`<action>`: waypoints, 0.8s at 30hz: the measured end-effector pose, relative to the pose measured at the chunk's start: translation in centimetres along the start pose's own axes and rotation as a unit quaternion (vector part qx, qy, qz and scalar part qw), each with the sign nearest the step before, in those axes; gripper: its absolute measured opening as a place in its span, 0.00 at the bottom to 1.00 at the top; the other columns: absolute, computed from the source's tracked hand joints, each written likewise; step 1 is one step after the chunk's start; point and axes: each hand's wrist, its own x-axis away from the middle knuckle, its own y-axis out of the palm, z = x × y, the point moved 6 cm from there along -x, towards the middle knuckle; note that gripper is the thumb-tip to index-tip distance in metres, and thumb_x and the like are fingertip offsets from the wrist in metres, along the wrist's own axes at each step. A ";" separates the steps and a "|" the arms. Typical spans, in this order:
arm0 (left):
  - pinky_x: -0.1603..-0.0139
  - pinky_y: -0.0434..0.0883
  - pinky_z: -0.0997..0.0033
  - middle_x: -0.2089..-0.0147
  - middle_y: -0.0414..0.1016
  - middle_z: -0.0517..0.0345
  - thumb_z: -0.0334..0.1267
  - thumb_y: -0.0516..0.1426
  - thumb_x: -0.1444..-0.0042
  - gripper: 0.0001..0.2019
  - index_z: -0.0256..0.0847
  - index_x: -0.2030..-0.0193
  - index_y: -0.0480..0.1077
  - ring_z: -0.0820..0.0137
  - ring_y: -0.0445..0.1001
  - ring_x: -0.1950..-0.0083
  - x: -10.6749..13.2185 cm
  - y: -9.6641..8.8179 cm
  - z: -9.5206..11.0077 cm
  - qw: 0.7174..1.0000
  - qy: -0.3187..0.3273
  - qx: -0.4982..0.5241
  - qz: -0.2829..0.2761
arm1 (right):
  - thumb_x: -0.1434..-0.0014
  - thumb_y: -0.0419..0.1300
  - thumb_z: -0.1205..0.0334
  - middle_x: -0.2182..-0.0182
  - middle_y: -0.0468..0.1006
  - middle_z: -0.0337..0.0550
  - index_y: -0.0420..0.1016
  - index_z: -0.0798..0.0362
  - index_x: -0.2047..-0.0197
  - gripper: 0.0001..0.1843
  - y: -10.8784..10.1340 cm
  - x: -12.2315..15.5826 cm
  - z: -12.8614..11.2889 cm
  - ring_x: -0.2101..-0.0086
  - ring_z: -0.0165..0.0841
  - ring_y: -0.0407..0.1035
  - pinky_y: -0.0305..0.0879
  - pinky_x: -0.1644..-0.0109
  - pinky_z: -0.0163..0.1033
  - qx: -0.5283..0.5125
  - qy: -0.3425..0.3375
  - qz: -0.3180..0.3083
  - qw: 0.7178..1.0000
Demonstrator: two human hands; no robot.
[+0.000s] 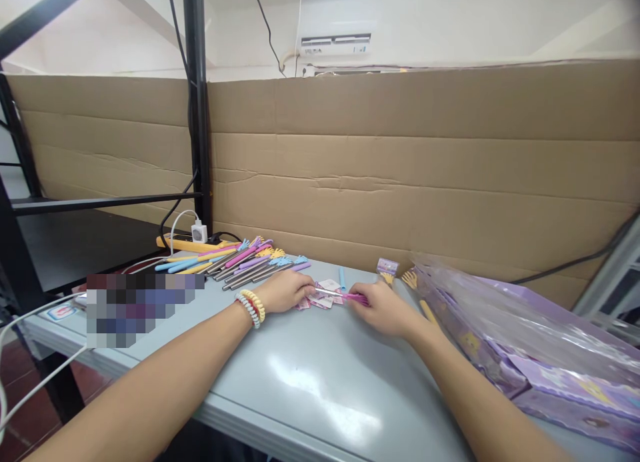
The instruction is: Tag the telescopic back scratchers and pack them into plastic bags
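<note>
Between my two hands lies a back scratcher (330, 292) with a thin metal rod and a pink part at its right. My left hand (285, 291), with beaded bracelets on the wrist, has its fingers closed at the rod's left end. The fingers of my right hand (377, 307) wrap round the pink part. Small printed cards (323, 302) are spread on the table beneath the rod. Left of my hands lies a pile of back scratchers (255, 262) in pink, purple, blue and yellow, with metal rods. A light blue tube (343, 279) lies just behind the cards.
At the right stands a purple printed box (565, 395) with clear plastic over it. Near it are a yellow back scratcher (410, 279) and a small header card (387, 267). A yellow power strip (175, 243) with a white charger (199, 232) sits back left on the grey table (280, 382).
</note>
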 end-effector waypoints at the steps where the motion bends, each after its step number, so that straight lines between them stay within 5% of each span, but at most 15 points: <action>1: 0.68 0.61 0.74 0.74 0.73 0.61 0.45 0.43 0.40 0.17 0.43 0.65 0.71 0.72 0.69 0.71 0.0 0.0 0.0 1.000 -0.001 0.006 -0.002 | 0.42 0.51 0.58 0.72 0.74 0.45 0.74 0.53 0.64 0.13 0.0 0.0 0.0 0.73 0.32 0.64 0.52 0.69 0.34 -0.002 0.000 -0.001 1.000; 13: 0.67 0.61 0.70 0.69 0.72 0.54 0.51 0.39 0.41 0.24 0.39 0.72 0.69 0.68 0.68 0.66 -0.3 -1.3 -2.3 0.988 -0.100 -0.054 0.106 | 0.40 0.47 0.58 0.70 0.74 0.46 0.73 0.53 0.65 0.15 0.5 -0.5 0.5 0.71 0.32 0.65 0.55 0.66 0.34 -0.006 -0.028 0.006 1.000; 19: 0.55 0.62 0.62 0.60 0.72 0.47 0.45 0.41 0.42 0.20 0.38 0.67 0.70 0.60 0.68 0.56 0.5 -3.0 -4.5 0.945 -0.228 -0.131 0.194 | 0.40 0.47 0.57 0.69 0.74 0.45 0.72 0.52 0.64 0.14 0.4 -0.3 0.4 0.70 0.32 0.66 0.55 0.67 0.33 -0.015 -0.029 0.007 0.999; 24: 0.48 0.60 0.56 0.49 0.68 0.41 0.45 0.46 0.47 0.19 0.36 0.56 0.69 0.54 0.63 0.46 1.2 -2.6 -6.6 0.914 -0.339 -0.169 0.146 | 0.40 0.47 0.57 0.68 0.75 0.46 0.72 0.52 0.64 0.14 0.3 -0.3 0.3 0.70 0.32 0.66 0.55 0.68 0.33 -0.008 -0.029 0.009 1.000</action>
